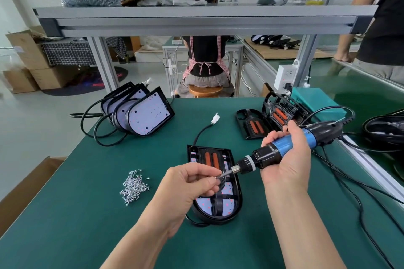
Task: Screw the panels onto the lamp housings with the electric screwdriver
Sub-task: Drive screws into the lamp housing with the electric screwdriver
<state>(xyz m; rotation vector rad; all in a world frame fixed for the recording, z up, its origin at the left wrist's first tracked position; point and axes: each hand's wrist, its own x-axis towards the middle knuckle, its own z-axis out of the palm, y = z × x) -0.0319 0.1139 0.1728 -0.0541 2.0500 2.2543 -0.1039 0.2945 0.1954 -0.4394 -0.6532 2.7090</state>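
A black lamp housing (pixel 227 207) with a white LED board and a black panel with two orange strips (pixel 211 157) lies on the green table in front of me. My right hand (pixel 288 159) grips the blue-and-black electric screwdriver (pixel 284 148), held tilted with its bit pointing left over the housing. My left hand (pixel 192 183) pinches a small screw (pixel 218 177) at the tip of the bit. A heap of loose silver screws (pixel 134 188) lies on the table to the left.
Several lamp housings with cables (pixel 140 113) lean together at the back left. More black panels with orange strips (pixel 253 124) and a teal box (pixel 314 100) stand at the back right. Screwdriver cables (pixel 354 183) trail across the right side. People work beyond the table.
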